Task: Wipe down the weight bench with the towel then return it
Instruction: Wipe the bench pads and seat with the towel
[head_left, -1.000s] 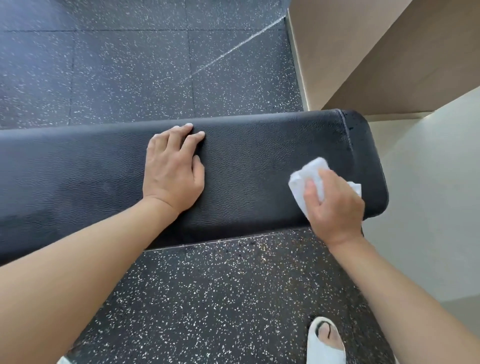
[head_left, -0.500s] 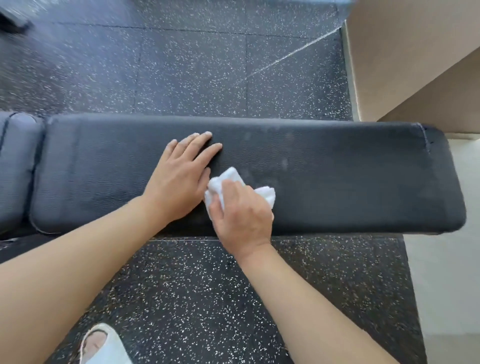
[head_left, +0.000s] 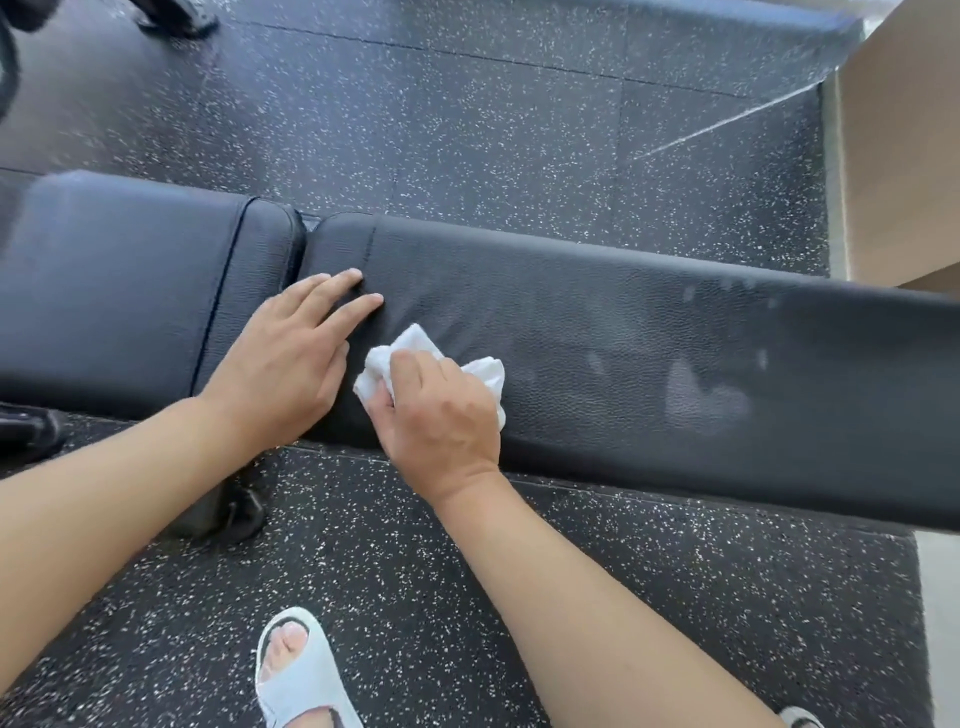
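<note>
Black pebbled bench (head_left: 623, 332), white towel (head_left: 415, 345), black white-speckled floor (head_left: 467, 119), white sandal (head_left: 301, 675)

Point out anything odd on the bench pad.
Pale, hazy patches mark the long bench pad, right of the towel gripped by the right hand. They look like damp smears or residue.

Both bare forearms reach forward side by side, the left hand (head_left: 283, 358) lying flat with fingers straight near the surface's front edge, the right hand (head_left: 436, 415) just beside it, fingers curled in a tight grip.
</note>
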